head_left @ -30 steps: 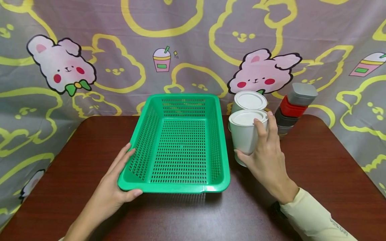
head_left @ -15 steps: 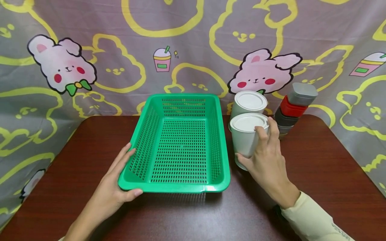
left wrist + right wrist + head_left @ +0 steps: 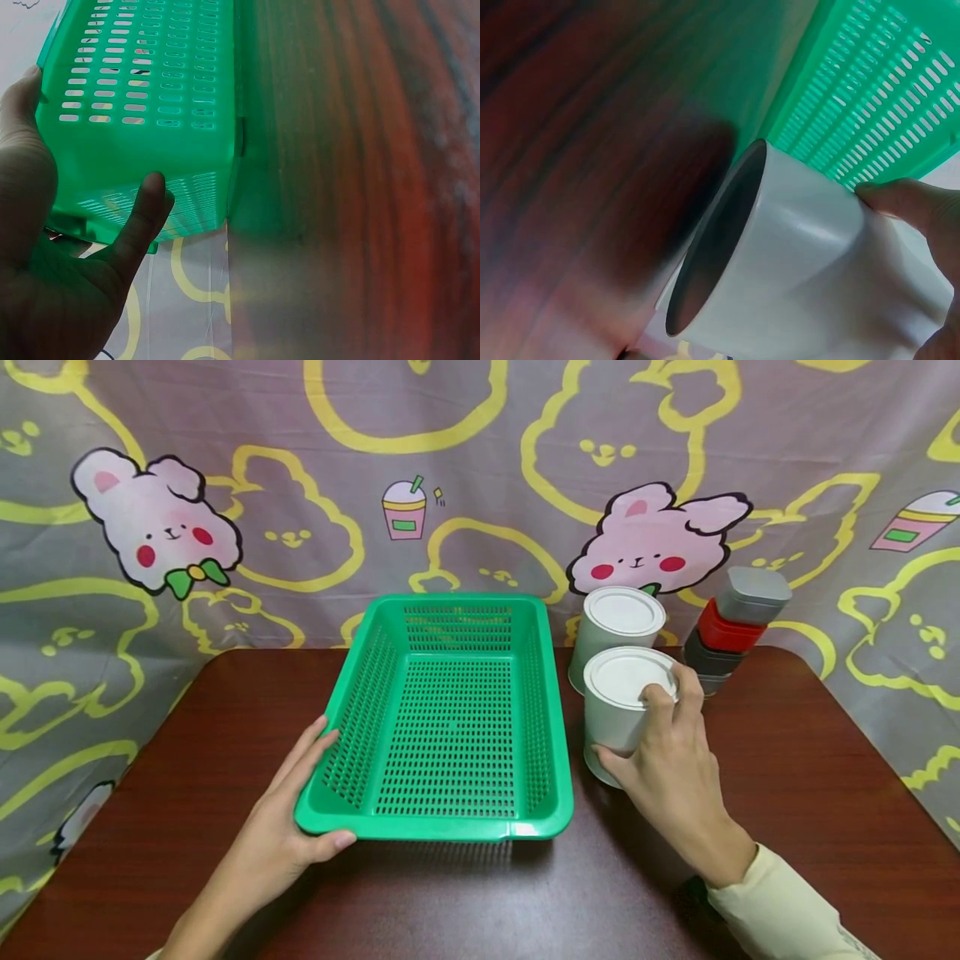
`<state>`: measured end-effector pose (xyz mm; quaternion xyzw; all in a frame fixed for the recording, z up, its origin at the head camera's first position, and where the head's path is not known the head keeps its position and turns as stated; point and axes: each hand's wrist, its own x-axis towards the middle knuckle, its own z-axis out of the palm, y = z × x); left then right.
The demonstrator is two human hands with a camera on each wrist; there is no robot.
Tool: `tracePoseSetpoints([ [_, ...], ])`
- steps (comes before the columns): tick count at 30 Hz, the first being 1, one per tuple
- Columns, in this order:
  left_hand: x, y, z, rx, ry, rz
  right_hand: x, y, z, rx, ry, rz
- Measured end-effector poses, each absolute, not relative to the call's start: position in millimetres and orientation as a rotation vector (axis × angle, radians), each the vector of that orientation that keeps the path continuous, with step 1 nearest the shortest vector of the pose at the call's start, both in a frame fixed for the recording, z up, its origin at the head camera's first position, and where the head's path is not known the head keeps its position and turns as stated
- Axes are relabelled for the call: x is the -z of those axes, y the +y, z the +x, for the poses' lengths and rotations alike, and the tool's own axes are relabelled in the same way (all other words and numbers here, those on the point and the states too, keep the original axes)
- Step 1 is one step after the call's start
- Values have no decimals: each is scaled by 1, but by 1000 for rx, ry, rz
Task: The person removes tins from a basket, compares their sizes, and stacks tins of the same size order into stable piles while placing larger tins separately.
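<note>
My right hand (image 3: pixel 671 772) grips a white paint can (image 3: pixel 618 727) with a round lid, its thumb on the side and its fingers at the lid's right edge. In the right wrist view, the underside of the can (image 3: pixel 718 236) shows a dark hollow base, slightly tilted and off the wooden table. On the left, a green perforated plastic basket (image 3: pixel 561 743) stands with nothing in it. My left hand (image 3: pixel 281 818) holds its near left corner, thumb along the front rim and fingers against the left side. The left wrist view shows a finger (image 3: pixel 142 214) along the basket's outer wall.
A second white can (image 3: pixel 611 647) stands behind the held one. To its right is a leaning stack of grey, red and dark boxes (image 3: pixel 731 631). A patterned cloth (image 3: pixel 465 460) hangs behind the table (image 3: pixel 810 793).
The right hand and its paint can have shifted slightly toward the person and to the right, away from the can behind. The left hand and the basket hold their place.
</note>
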<state>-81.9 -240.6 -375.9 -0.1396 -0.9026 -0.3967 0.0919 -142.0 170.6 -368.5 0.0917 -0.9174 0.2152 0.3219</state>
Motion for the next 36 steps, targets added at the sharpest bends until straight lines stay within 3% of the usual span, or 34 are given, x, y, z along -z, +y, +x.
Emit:
tracePoseSetpoints([
  [36, 374, -244, -84, 1146, -2700, -425, 366, 174, -137, -508, -2420, 264],
])
